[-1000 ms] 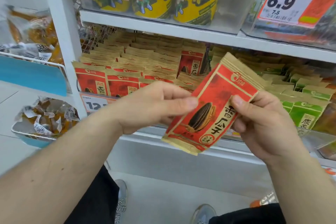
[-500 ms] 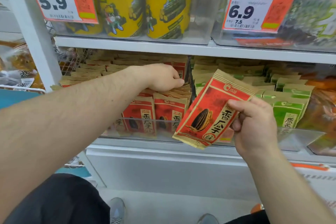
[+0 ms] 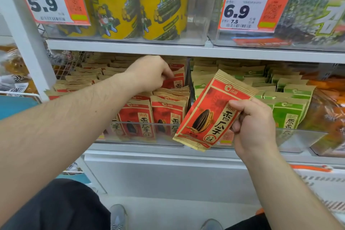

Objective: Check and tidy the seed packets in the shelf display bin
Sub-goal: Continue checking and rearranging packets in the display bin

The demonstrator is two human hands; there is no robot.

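Right hand (image 3: 255, 127) pinches flat red paper seed packet (image 3: 211, 112); left hand (image 3: 149, 74) fingers curl among binned red packets (image 3: 168, 112) — part row gently, slot upright.

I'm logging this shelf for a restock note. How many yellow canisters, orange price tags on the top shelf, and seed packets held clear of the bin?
Yellow canisters: 3, one mostly behind a tag
Orange price tags: 2
Red seed packet in the right hand: 1
Total: 6

left hand (image 3: 149, 74): fingertips hidden among red packets (image 3: 168, 115) | orange bags (image 3: 328, 110): cut off right
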